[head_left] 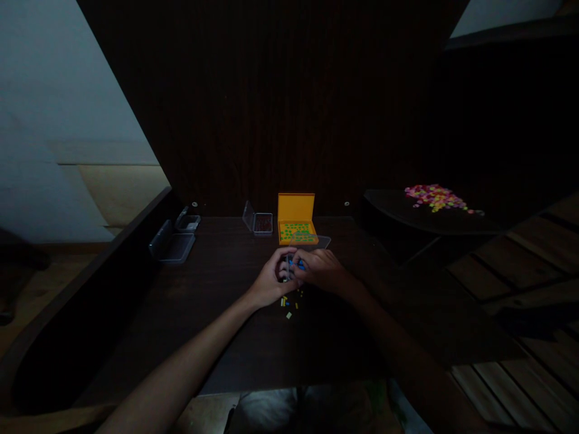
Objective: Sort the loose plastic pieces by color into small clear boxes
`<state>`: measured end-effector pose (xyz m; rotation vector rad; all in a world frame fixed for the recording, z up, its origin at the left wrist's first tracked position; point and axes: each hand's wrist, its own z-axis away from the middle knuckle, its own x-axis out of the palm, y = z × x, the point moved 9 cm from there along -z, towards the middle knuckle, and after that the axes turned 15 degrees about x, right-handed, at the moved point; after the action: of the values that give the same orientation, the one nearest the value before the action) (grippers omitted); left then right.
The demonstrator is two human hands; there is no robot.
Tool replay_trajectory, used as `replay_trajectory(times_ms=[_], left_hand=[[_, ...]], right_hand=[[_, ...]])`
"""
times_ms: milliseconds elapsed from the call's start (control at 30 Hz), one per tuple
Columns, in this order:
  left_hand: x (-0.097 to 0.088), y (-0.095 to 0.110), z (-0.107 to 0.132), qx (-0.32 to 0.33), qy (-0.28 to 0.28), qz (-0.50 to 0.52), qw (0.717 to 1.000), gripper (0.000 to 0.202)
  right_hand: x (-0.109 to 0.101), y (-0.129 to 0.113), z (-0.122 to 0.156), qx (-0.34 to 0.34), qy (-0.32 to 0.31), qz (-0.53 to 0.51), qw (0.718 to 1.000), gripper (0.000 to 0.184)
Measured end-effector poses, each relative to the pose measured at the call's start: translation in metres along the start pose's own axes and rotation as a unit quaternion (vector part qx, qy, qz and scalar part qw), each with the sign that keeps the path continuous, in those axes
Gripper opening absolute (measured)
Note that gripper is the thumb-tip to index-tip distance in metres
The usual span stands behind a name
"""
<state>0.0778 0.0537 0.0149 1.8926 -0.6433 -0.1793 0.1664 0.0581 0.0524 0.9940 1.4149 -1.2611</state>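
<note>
A dark panel (pixel 271 108) rose behind the desk (pixel 217 349), with a curved shelf (pixel 384 205) at the right bearing a pile (pixel 436 196) of pink, red and yellow pieces. Both forearms were cut off by the lower edge, the right one sunk in shadow. The left hand (pixel 269 284) curled around a held box (pixel 322 242), clear, over the middle of the desk, just in front of the open orange box (pixel 296 207) with its green pieces (pixel 294 232). The right hand (pixel 323 268) bent in from the other side, fingertips drawn together at the blue pieces (pixel 299 264); whether they pinched one could not be told.

At the left stood a wide box (pixel 192 246), and behind it a smaller one, both clear and open; a red-filled box (pixel 272 224) stood beside the orange one. Loose yellow pieces (pixel 284 300) and a pale square (pixel 288 315) lay below the hands.

The step in hand seemed to be fingering the blue pieces at the held box; the next move called for a steady left hold and a light right fingertip. Fingers covered most of that box, and gloom blurred its edges.
</note>
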Motion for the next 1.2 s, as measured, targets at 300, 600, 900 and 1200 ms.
replay_trajectory(times_ms=[300,600,900,1200], left_hand=[[-0.001,-0.001,0.001,0.007,0.002,-0.001,1.0,0.063],[0.0,-0.003,0.002,0.003,-0.005,0.01,1.0,0.064],[-0.006,-0.005,0.001,0.008,0.008,0.022,1.0,0.063],[-0.007,-0.004,0.002,0.005,0.019,0.016,1.0,0.063]], right_hand=[[0.005,-0.001,0.0,-0.008,0.019,0.008,1.0,0.025],[0.003,-0.002,0.001,-0.022,0.03,0.005,0.999,0.029],[-0.003,-0.003,0.006,-0.051,0.033,-0.042,0.997,0.026],[-0.006,-0.005,0.008,-0.061,0.022,-0.058,0.996,0.028]])
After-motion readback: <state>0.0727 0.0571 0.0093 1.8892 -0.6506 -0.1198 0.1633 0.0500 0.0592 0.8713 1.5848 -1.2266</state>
